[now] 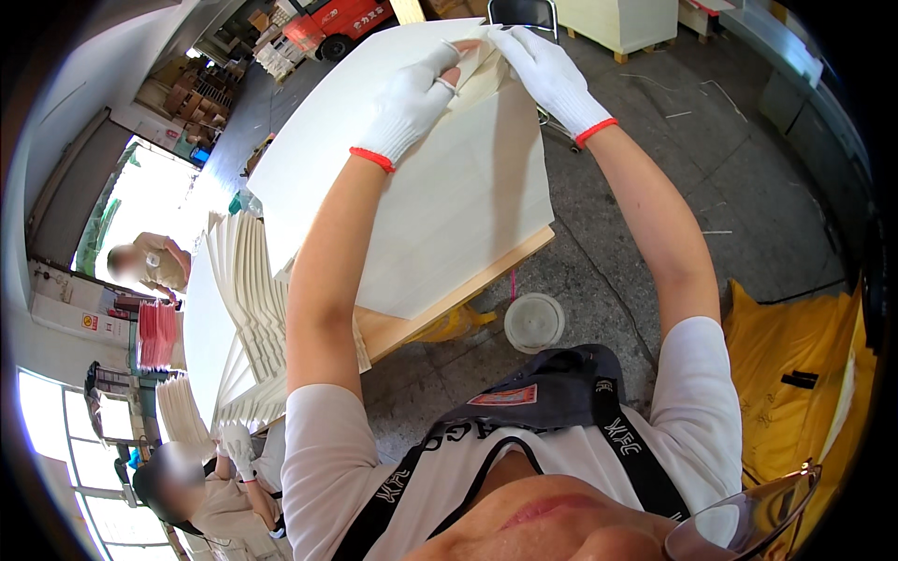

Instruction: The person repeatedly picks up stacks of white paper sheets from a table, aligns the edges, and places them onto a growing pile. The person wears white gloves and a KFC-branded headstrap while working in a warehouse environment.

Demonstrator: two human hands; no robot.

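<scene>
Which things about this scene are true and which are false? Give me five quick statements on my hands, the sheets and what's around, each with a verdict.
1. The left hand and right hand both wear white gloves with red cuffs. True.
2. The right hand is down by the yellow fabric. False: it is at the far end of the white sheets, near the left hand.
3. A round container is on the floor. True.
4. The vehicle in the background is green. False: the vehicle is red.
5. Yellow fabric lies to your right. True.
</scene>
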